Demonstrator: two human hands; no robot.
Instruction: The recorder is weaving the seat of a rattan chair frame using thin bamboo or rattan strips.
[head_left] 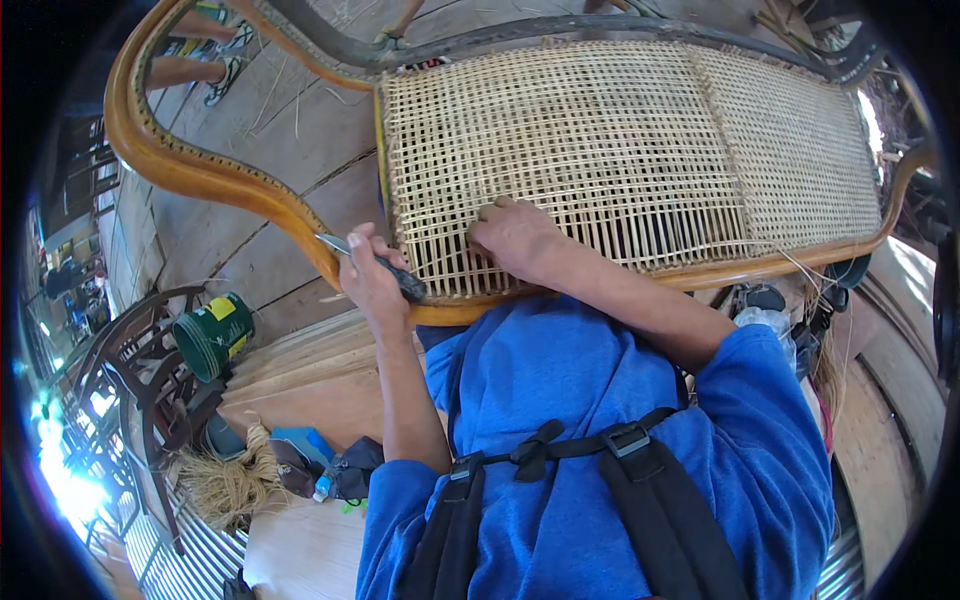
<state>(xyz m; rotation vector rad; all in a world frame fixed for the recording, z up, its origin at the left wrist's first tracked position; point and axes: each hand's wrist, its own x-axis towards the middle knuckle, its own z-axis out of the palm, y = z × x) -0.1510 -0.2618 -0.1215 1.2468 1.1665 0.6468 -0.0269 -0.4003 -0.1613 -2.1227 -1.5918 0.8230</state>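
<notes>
A wooden seat frame (205, 180) with a woven cane panel (560, 125) lies across in front of me. Its weave is dense in the far part; along the near edge, upright cane strips (640, 238) stand with gaps between them. My left hand (375, 285) is closed round a slim tool (408, 283) with a dark handle and a pointed metal tip, by the panel's near left corner. My right hand (515, 238) rests on the left part of the weave, its fingers bent and pressed into the strips. Its fingertips are partly hidden.
Left of me stand a green bucket (213, 335) and dark carved wooden furniture (140, 385). Near it lie a bundle of loose fibre (232, 482) and a dark bag (355, 468). Another person's legs (190, 72) show at the upper left. Loose strands (815, 275) hang at the right.
</notes>
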